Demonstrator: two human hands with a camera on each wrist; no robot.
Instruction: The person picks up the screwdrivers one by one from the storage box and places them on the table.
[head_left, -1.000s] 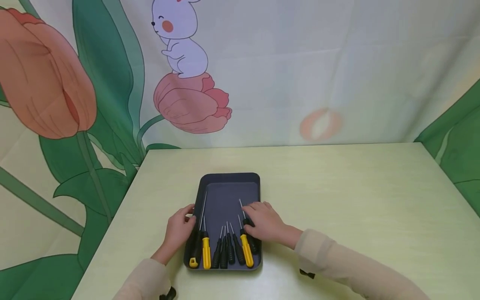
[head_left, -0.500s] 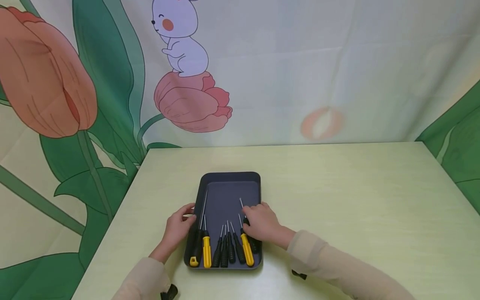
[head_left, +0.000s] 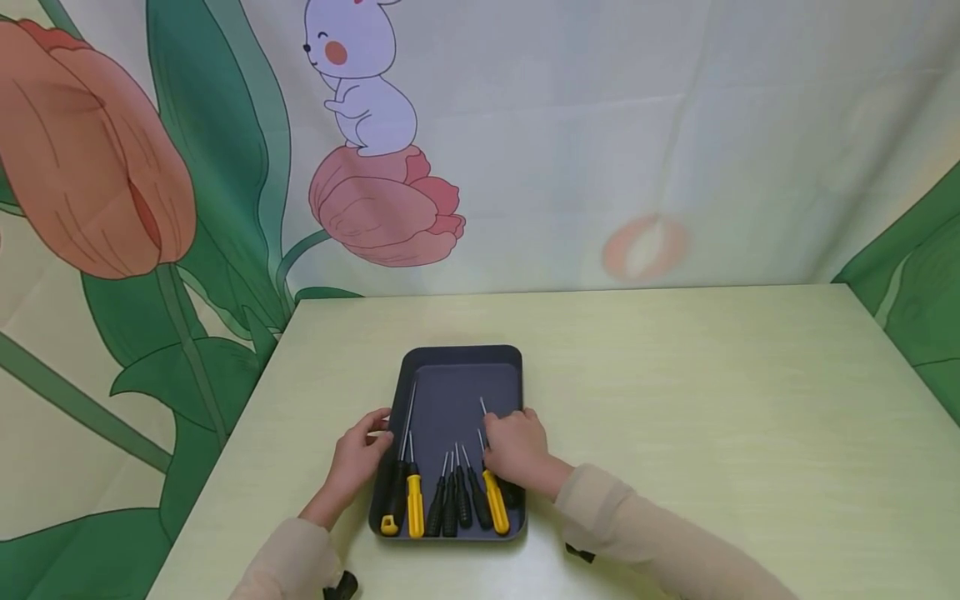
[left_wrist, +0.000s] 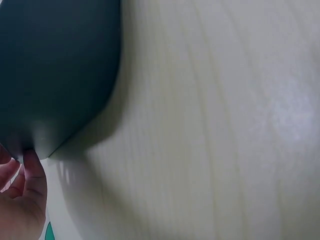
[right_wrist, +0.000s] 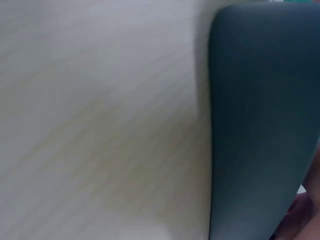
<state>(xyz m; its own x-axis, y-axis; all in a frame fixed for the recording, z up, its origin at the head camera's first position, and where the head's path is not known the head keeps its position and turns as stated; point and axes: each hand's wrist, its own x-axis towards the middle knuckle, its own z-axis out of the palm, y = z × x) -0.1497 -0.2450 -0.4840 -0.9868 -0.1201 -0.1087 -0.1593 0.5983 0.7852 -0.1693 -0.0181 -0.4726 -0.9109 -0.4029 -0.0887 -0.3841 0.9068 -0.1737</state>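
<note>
A dark tray (head_left: 468, 357) lies on the table, holding several screwdrivers with their handles toward the near end. My left hand (head_left: 360, 457) pinches the tray's left wall; in the left wrist view its fingertips (left_wrist: 31, 157) touch that wall. Over the right wall reaches my right hand (head_left: 517, 446), its fingers curled round a black-handled screwdriver (head_left: 483, 406) whose grip is mostly hidden. Beside it lies a yellow screwdriver (head_left: 495, 504). Small black screwdrivers (head_left: 450, 508) fill the middle, with another yellow screwdriver (head_left: 416, 504) and a long black-and-yellow screwdriver (head_left: 399, 483) on the left.
The pale table (head_left: 675, 375) extends around the tray, mostly to the right. Behind it hangs a printed cloth (head_left: 562, 150) with flowers and a white animal. In the right wrist view, the tray's outer wall (right_wrist: 255, 125) fills the right side.
My right hand has shifted slightly left and its fingers have curled in more, covering more of the black screwdriver. My left hand and the tray have stayed in place.
</note>
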